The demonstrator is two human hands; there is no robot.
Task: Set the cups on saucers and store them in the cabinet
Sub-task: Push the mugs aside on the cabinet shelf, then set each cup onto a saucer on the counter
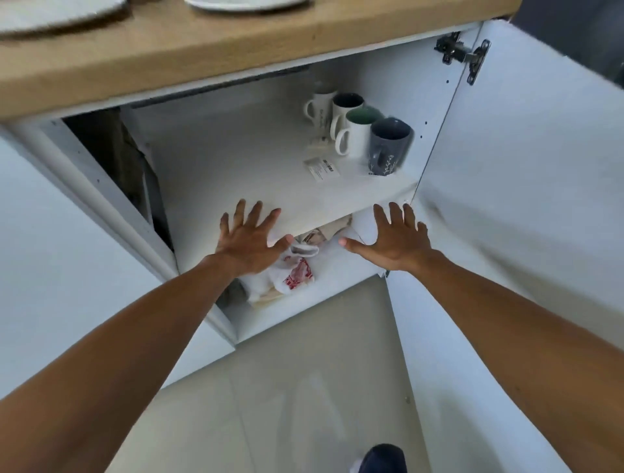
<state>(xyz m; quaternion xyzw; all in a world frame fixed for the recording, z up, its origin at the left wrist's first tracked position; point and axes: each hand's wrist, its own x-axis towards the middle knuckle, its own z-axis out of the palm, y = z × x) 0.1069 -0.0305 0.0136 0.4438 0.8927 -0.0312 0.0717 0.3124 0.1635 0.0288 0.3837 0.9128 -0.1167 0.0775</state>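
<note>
The white cabinet (236, 162) under the wooden counter stands open. Several mugs line the right side of its upper shelf: a dark grey one with a flower print (388, 147) in front, then a white one with a green inside (356, 133), a white one with a dark inside (344, 106) and a white one (319, 104) at the back. No saucer lies under them. My left hand (248, 238) and my right hand (393, 238) are both spread flat, palms down, at the shelf's front edge, holding nothing.
Two white plates (246, 3) sit on the wooden counter (202, 44) above. Paper labels (322, 168) lie on the shelf by the mugs. White cloths with red print (293, 273) fill the lower shelf. The right cabinet door (523, 152) hangs open. A dark shoe (385, 459) stands on the floor.
</note>
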